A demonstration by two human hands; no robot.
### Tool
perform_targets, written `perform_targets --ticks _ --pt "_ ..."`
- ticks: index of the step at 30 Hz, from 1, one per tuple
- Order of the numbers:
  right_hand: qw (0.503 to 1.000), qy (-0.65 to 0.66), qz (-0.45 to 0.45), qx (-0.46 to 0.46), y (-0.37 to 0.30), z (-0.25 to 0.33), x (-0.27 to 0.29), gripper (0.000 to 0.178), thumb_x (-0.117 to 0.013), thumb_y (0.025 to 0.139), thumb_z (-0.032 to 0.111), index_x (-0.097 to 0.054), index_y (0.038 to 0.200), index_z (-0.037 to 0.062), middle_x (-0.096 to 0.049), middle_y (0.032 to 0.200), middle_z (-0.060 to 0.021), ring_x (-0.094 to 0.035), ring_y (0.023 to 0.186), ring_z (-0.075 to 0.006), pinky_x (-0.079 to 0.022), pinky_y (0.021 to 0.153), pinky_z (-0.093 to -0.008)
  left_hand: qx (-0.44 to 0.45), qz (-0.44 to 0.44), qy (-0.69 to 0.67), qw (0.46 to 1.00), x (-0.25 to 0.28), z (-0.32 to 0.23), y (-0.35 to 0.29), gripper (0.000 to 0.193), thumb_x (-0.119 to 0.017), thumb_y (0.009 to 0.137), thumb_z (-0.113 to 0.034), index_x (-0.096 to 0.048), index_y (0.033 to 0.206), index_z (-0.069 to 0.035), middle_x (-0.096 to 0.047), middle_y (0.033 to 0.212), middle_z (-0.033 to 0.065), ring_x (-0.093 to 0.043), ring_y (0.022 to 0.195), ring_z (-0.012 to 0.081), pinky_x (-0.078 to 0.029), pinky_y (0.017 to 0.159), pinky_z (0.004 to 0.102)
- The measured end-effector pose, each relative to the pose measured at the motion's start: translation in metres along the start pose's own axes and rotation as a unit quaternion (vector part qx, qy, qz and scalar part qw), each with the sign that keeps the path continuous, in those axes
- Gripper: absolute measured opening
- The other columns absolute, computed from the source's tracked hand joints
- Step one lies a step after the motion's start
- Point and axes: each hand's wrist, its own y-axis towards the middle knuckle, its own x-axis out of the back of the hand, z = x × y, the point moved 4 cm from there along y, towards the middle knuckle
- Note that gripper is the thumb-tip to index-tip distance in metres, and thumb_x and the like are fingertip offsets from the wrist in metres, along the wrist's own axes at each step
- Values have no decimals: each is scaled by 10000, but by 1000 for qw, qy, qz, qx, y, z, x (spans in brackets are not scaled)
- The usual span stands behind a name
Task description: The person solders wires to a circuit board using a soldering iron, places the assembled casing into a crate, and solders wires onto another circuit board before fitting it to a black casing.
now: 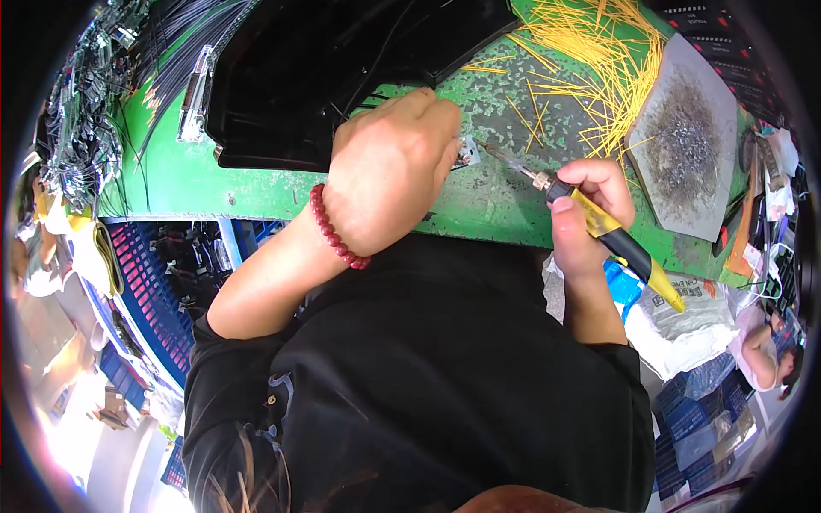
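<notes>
My right hand [592, 209] grips a yellow and black soldering iron [601, 224]. Its thin tip points up and left, close to a small silver-white part [468, 152] beside my left fingertips. My left hand [398, 158], with a red bead bracelet at the wrist, is closed with its knuckles up over the green bench. The fingers curl round that small part, and most of it lies hidden under them. Just beyond my left hand sits a large black tray [282, 94].
Thin yellow wires [590, 60] lie heaped at the far right. A grey board [684, 141] with dark solder spatter rests beside them on the green bench [496, 201]. Black wires [175, 51] and metal parts [73, 128] fill the far left. Below the bench stands a blue basket [154, 291].
</notes>
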Motion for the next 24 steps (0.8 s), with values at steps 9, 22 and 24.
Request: perform_targets --ticks 9,22,24 --pt "999 -31 30 10 5 2 -4 202 -692 784 75 -548 901 -5 -555 709 -1 -457 579 -25 -342 513 -190 -1 -3 10 1000 0 -1 0 114 -681 771 -55 -572 806 -63 -567 779 84 -598 721 294 -484 610 373" --pt "997 27 -63 45 5 -8 4 311 -708 835 193 -526 1008 10 -563 809 -31 -483 687 -54 -379 600 -199 6 -12 -116 993 9 1 3 84 -659 770 15 -588 802 -19 -570 741 96 -576 689 259 -460 600 327" --pt "998 24 -50 26 7 -2 -3 297 -684 870 169 -521 1066 15 -603 868 -47 -511 721 -56 -402 614 -197 -3 -20 -120 993 13 -2 3 92 -663 765 20 -587 801 -16 -571 741 94 -575 688 258 -461 602 325"
